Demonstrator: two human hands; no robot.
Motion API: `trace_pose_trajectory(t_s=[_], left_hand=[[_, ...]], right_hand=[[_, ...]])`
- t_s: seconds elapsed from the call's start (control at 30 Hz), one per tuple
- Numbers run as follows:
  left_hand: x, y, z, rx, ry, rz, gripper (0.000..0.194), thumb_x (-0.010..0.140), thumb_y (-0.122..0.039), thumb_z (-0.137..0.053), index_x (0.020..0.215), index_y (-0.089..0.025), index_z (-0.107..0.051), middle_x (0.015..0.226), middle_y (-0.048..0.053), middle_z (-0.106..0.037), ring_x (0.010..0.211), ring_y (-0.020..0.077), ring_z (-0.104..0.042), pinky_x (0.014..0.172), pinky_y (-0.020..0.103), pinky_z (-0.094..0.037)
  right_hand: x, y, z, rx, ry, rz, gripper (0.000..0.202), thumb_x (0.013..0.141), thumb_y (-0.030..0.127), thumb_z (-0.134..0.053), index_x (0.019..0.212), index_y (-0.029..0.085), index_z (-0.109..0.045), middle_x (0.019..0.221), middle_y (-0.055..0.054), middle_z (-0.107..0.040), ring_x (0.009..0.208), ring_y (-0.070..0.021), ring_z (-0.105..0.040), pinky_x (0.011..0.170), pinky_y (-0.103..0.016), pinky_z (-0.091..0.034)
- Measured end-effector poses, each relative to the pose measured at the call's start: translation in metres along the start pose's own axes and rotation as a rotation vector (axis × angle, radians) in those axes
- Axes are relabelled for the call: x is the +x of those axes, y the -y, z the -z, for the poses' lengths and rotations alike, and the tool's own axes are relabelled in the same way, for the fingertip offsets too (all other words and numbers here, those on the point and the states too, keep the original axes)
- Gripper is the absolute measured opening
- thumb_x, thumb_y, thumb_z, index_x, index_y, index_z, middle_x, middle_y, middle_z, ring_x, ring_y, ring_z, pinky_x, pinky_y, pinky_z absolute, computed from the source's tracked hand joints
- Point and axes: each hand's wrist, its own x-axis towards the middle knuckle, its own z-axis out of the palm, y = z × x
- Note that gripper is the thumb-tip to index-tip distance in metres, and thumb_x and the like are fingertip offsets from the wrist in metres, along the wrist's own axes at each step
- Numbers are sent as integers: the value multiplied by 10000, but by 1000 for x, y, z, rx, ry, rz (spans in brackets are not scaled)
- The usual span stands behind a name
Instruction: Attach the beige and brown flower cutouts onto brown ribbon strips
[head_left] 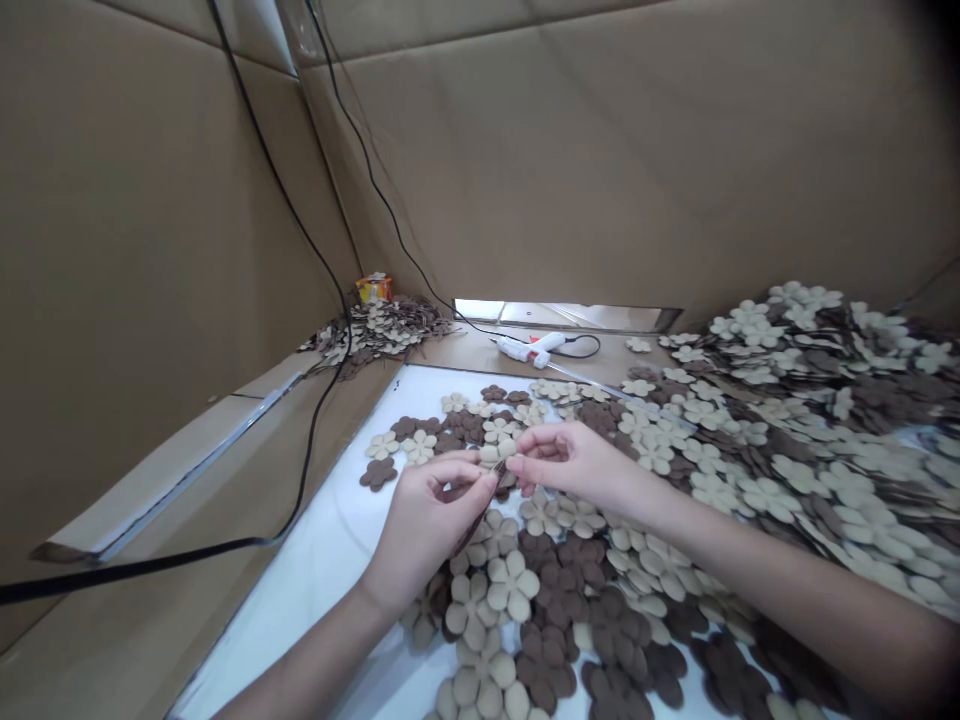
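The held flower pieces [501,466] were at the centre of the view, above the white board [322,600], and mostly hidden by fingers; how many there were could not be told. What showed was a thin, dark brown edge, tilted, with more brown running down behind the left palm. Cream petals lay right against it, and whether they were held too was unclear. The left hand [427,510], at eight o'clock, had thumb and fingers pinched together on the pieces; the right hand [577,465], at three o'clock, pinched their upper end. Loose cream and brown flowers [513,586] overlapped at six o'clock. At twelve to one o'clock lay a white glue gun [529,348], at eleven a heaped pile [386,328] beside an orange container [374,290], and at two a larger heap [795,340], blurred and cut off rightward.
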Motion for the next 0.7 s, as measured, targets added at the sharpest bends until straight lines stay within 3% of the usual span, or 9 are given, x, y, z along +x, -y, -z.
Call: trace_pose_trajectory(t_s=[0.27, 0.6, 0.7], left_hand=[[0, 3, -2, 54, -32, -35, 175, 745, -281, -633, 609, -188, -692, 776, 40, -671, 974, 208, -604, 691, 211, -469], [-2, 2, -3, 71, -47, -82, 176, 758, -286, -628, 623, -199, -700, 844, 61, -710, 1066, 239, -597, 844, 274, -490], [-2, 4, -3, 57, -30, -106, 174, 772, -285, -615, 646, -200, -701, 954, 73, -705, 1110, 251, -581, 789, 262, -515]], right_hand=[[-2, 0, -2, -77, -40, 21, 189, 701, 313, -706, 778, 157, -633, 657, -11, -661, 624, -138, -599, 611, -250, -453], [-7, 9, -7, -98, -82, 45, 193, 710, 315, -692, 705, 156, -582, 640, -8, -635, 629, -150, -597, 591, -244, -451], [-8, 8, -8, -108, -96, 66, 189, 709, 309, -691, 699, 161, -575, 624, 6, -607, 602, -141, -576, 553, -233, -432]])
